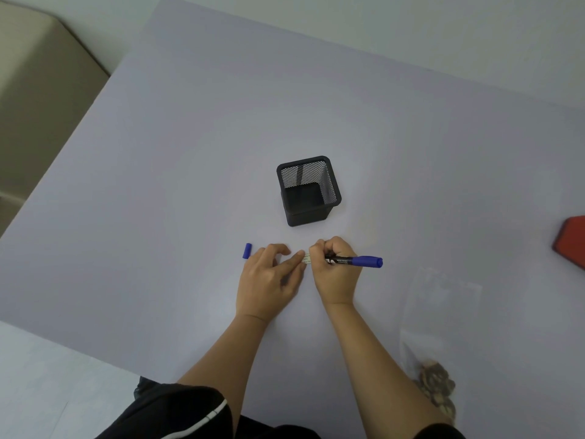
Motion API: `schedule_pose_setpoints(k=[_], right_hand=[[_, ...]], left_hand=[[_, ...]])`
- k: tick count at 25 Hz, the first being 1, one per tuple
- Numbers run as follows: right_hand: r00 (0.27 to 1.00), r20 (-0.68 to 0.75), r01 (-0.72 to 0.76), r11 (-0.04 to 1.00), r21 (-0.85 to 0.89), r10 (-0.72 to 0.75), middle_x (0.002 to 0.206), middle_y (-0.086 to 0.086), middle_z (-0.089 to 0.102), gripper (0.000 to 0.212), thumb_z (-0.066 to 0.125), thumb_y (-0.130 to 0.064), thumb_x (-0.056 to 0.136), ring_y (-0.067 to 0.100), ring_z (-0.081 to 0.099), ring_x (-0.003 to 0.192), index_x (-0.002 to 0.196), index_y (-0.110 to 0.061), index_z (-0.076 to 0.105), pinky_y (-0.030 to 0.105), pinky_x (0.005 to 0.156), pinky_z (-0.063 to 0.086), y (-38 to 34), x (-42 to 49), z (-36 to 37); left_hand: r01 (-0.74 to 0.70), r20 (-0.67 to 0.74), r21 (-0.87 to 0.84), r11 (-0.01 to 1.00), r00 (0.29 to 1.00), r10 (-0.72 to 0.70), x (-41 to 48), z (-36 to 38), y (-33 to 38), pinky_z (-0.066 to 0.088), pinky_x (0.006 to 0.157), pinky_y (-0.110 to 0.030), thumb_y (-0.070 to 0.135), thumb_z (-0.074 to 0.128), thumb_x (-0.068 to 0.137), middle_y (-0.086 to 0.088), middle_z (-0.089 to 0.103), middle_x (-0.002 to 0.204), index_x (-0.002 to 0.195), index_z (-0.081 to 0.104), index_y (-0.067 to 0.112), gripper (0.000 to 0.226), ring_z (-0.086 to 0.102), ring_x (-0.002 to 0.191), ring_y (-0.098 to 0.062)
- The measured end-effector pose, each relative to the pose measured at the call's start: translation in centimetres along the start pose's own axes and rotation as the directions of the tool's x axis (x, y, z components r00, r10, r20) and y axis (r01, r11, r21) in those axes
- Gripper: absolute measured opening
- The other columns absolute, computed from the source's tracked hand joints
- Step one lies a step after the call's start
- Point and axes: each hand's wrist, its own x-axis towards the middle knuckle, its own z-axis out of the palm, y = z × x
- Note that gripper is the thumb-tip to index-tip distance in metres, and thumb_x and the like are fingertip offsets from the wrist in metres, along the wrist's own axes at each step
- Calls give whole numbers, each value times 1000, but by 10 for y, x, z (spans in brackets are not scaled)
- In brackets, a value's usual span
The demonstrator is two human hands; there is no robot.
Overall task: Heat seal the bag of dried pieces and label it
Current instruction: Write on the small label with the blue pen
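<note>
- Right hand [337, 269]: closed in a writing grip around a blue marker [354, 260]. The marker's barrel runs out to the right, blue end outermost; the tip is hidden under the fingers.
- Left hand [269, 280]: holds nothing. It lies loosely spread, palm down, on the table [158, 185], fingertips pressing on the left part of a small white label [306, 258].
- Label: lies flat on the table between the two hands, mostly covered. Only a narrow strip shows; any writing on it is too small to read.
- Marker cap [247, 250]: blue, lying loose on the table just left of the left hand, not touching it.
- Bag [437, 315]: clear plastic, lying flat on the table to the right of the right forearm, well apart from the label. The dried pieces [438, 388], brown, are gathered at the end nearest the person; the far end looks flat. Whether it is sealed cannot be told.
- Pen holder [308, 190]: black mesh, square, standing upright just beyond the hands, nothing visible inside.
- Red object [571, 240]: at the right edge of the view, cut off by the frame; its nature cannot be determined.
- Table surface: pale lilac, matte.
</note>
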Motion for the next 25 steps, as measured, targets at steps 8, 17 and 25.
schedule_pose_setpoints(k=[8, 17, 25], right_hand=[[999, -46, -20, 1000, 14, 21, 50, -5, 46, 24, 57, -11, 80, 9, 47, 51, 59, -11, 46, 10, 49, 41, -1, 1, 1], [1000, -27, 7, 1000, -5, -7, 49, -6, 45, 26, 58, -9, 80, 11, 46, 51, 58, -10, 45, 13, 49, 42, 0, 0, 1], [1000, -17, -7, 1000, -25, 7, 50, -3, 45, 28, 60, -2, 82, 14, 46, 52, 59, -10, 46, 15, 49, 43, 0, -1, 0]], left_hand=[[0, -10, -7, 1000, 1000, 0, 0, 1, -1, 48, 58, -29, 32, 66, 83, -2, 66, 93, 99, 75, 23, 20, 52, 61, -15], [2, 9, 4, 1000, 1000, -2, -1, 0, 1, 47, 60, -26, 34, 62, 85, -2, 65, 94, 100, 75, 22, 23, 52, 62, -13], [4, 11, 6, 1000, 1000, -4, -1, -1, 2, 47, 59, -25, 35, 60, 85, -2, 65, 94, 100, 75, 22, 24, 52, 62, -13]])
